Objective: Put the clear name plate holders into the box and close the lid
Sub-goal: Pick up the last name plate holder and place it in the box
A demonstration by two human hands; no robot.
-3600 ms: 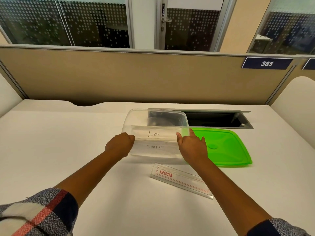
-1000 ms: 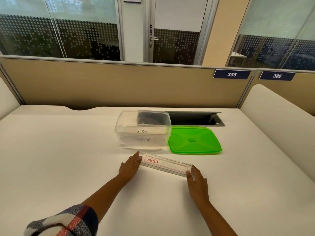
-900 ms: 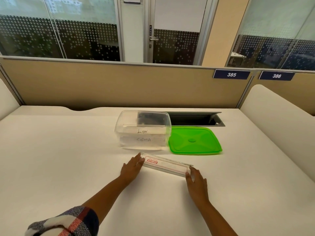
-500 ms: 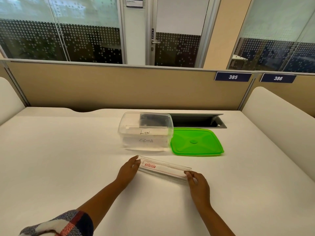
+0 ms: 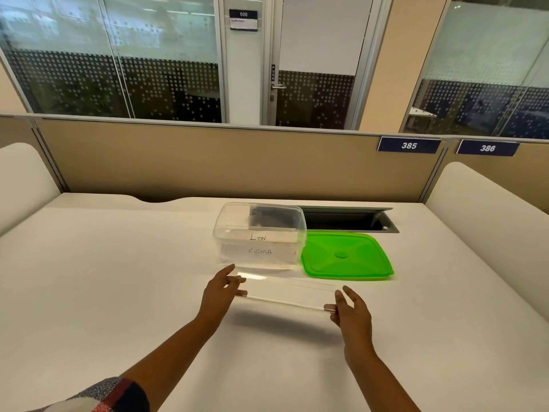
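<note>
A clear name plate holder [image 5: 286, 292] hangs just above the white desk, held by its two ends. My left hand [image 5: 219, 292] grips its left end and my right hand [image 5: 350, 313] grips its right end. Behind it stands the clear plastic box [image 5: 234, 209], open on top, with two name plate holders inside showing "LION" and "SIGMA". The green lid [image 5: 346, 257] lies flat on the desk, touching the box's right side.
A cable slot [image 5: 347, 221] with a raised metal flap opens in the desk behind the lid. A beige partition [image 5: 208, 162] closes the back, and padded white dividers [image 5: 490, 209] stand at both sides.
Both hands closed on the ends of the holder and lifted it off the desk, tilting it so its red label no longer shows. Before that they placed the "LION" holder in the box.
</note>
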